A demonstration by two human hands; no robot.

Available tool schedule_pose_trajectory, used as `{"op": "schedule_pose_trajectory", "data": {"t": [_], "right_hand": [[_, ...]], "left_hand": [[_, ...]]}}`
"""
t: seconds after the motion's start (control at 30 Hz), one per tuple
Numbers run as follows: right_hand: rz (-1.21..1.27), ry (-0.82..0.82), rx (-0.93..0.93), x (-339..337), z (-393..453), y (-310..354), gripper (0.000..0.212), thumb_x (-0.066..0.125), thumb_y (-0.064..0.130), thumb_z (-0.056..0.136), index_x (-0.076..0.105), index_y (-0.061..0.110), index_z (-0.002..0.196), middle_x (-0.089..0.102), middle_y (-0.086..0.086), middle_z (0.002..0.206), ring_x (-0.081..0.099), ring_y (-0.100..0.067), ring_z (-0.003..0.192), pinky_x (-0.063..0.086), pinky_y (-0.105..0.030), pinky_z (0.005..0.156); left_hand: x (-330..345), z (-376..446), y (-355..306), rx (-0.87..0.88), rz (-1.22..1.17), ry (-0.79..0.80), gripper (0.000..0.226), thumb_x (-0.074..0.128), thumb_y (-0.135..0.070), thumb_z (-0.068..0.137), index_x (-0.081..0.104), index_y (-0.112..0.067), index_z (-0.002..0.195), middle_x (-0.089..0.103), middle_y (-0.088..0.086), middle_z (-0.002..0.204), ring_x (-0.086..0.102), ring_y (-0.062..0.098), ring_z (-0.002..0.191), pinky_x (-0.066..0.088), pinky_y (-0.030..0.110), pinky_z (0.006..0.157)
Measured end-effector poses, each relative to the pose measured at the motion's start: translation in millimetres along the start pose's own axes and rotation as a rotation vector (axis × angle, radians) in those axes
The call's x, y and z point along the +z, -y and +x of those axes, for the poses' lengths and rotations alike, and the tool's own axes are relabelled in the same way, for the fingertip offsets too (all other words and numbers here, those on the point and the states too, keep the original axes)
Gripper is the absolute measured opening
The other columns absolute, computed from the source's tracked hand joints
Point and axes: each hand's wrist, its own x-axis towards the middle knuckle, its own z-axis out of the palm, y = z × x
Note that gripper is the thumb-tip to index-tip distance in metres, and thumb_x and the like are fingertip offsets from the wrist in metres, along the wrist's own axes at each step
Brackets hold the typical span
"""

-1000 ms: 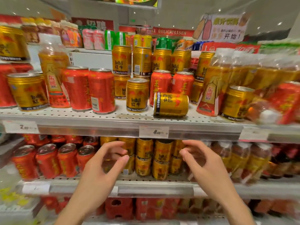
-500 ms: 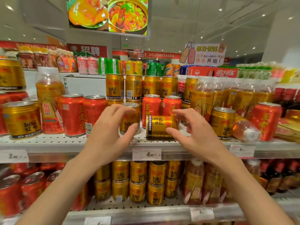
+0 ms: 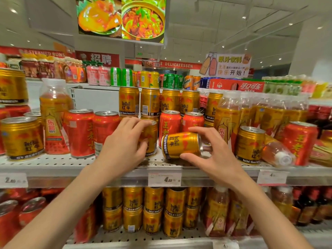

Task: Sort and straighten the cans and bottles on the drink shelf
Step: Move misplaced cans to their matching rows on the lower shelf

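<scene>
My right hand [image 3: 218, 159] grips the toppled gold can [image 3: 180, 145], which lies on its side near the front edge of the shelf [image 3: 53, 163], just above the middle price tag [image 3: 164, 178]. The thumb sits under the can's body and the fingers arch over its right end. My left hand [image 3: 120, 150] wraps the upright gold can [image 3: 150, 139] just beside it, fingers over the rim and thumb low on the front.

I judge both cans to be full and sealed, so fairly heavy for their size, stiff-walled and smooth enough to slide in a loose grip. A dent is the main risk if one drops. For the lying can, a hold round the middle of the body would serve better than the end, so it can be tipped upright without rolling. The shelf is perforated metal, so a can should stand steady once set flat.

A clear bottle [image 3: 277, 153] lies tilted toward the right end of the shelf, cap facing me; plastic, I think, and lighter in the wall than the cans.

My left palm hides most of the upright can, so I cannot read its label or see its base. The rows behind the red cans [image 3: 80, 133] are blocked from view, and the far right edge is blurred.
</scene>
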Motion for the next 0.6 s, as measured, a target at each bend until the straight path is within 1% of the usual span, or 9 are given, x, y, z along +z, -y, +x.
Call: {"op": "schedule_pose_trajectory", "data": {"t": [0.07,0.1,0.17,0.2,0.27,0.37,0.43,0.5,0.6], "right_hand": [[0.014,-0.044,-0.024,-2.7,8.8,5.0,0.069,0.082,0.043,0.077,0.049,0.037,0.138,0.050,0.015,0.129,0.052,0.005,0.117,0.048,-0.011,0.090],[0.027,-0.066,-0.024,-2.6,13.6,8.4,0.069,0.083,0.040,0.078,0.049,0.035,0.138,0.051,0.016,0.129,0.052,0.006,0.117,0.048,-0.011,0.090],[0.054,-0.072,-0.009,1.6,22.4,14.0,0.063,0.082,0.036,0.081,0.051,0.030,0.135,0.051,0.015,0.129,0.053,0.006,0.114,0.049,-0.011,0.091],[0.046,-0.060,-0.012,5.4,25.4,15.7,0.057,0.081,0.035,0.083,0.052,0.027,0.132,0.051,0.014,0.128,0.053,0.005,0.114,0.050,-0.014,0.093],[0.013,-0.032,-0.033,14.4,26.0,15.3,0.045,0.076,0.035,0.088,0.056,0.024,0.127,0.052,0.012,0.128,0.052,0.003,0.118,0.052,-0.023,0.099],[-0.001,-0.063,-0.050,24.3,18.7,12.5,0.045,0.070,0.036,0.092,0.055,0.024,0.133,0.052,0.014,0.138,0.048,0.003,0.128,0.048,-0.028,0.107],[-0.015,-0.078,-0.036,27.3,13.7,13.5,0.052,0.068,0.038,0.094,0.050,0.029,0.142,0.046,0.015,0.148,0.041,0.003,0.136,0.042,-0.026,0.111],[-0.018,-0.057,-0.014,29.3,9.8,15.0,0.062,0.067,0.038,0.095,0.040,0.032,0.150,0.037,0.017,0.157,0.032,0.005,0.143,0.034,-0.020,0.113],[-0.004,-0.038,0.036,30.4,2.6,17.5,0.072,0.066,0.039,0.095,0.027,0.036,0.157,0.026,0.022,0.162,0.022,0.009,0.146,0.022,-0.006,0.108]], "left_hand": [[-0.2,-0.6,0.6,0.001,-0.012,-0.002,0.045,0.061,-0.024,0.092,0.054,-0.026,0.137,0.056,-0.007,0.129,0.045,0.013,0.126,0.055,0.038,0.087],[-0.6,-0.5,0.5,-0.001,-0.013,-0.001,0.045,0.061,-0.023,0.092,0.054,-0.026,0.136,0.056,-0.007,0.129,0.045,0.013,0.126,0.055,0.038,0.087],[-1.0,-0.2,0.1,-0.009,-0.011,0.003,0.047,0.061,-0.023,0.092,0.053,-0.026,0.137,0.055,-0.007,0.130,0.044,0.012,0.127,0.055,0.037,0.086],[-0.8,-0.4,-0.1,-0.013,-0.012,0.004,0.047,0.061,-0.023,0.092,0.053,-0.027,0.138,0.055,-0.007,0.130,0.043,0.012,0.128,0.054,0.035,0.085],[-0.6,-1.1,-1.0,-0.015,-0.019,-0.002,0.048,0.061,-0.023,0.091,0.052,-0.026,0.138,0.055,-0.007,0.131,0.043,0.012,0.128,0.052,0.032,0.083],[0.3,-1.9,-2.2,-0.025,-0.031,-0.003,0.050,0.060,-0.024,0.092,0.050,-0.026,0.140,0.053,-0.006,0.132,0.041,0.012,0.129,0.054,0.033,0.082],[1.9,-3.0,-1.8,-0.031,-0.045,-0.002,0.051,0.060,-0.024,0.092,0.048,-0.027,0.142,0.051,-0.007,0.134,0.040,0.012,0.131,0.055,0.036,0.085],[3.4,-5.4,-0.1,-0.030,-0.103,0.000,0.053,0.061,-0.025,0.093,0.047,-0.028,0.145,0.049,-0.008,0.139,0.038,0.009,0.134,0.053,0.036,0.093],[-0.3,-11.9,1.7,-0.062,-0.346,0.012,0.054,0.063,-0.026,0.095,0.047,-0.033,0.146,0.043,-0.016,0.150,0.033,0.001,0.141,0.050,0.030,0.103]]}}
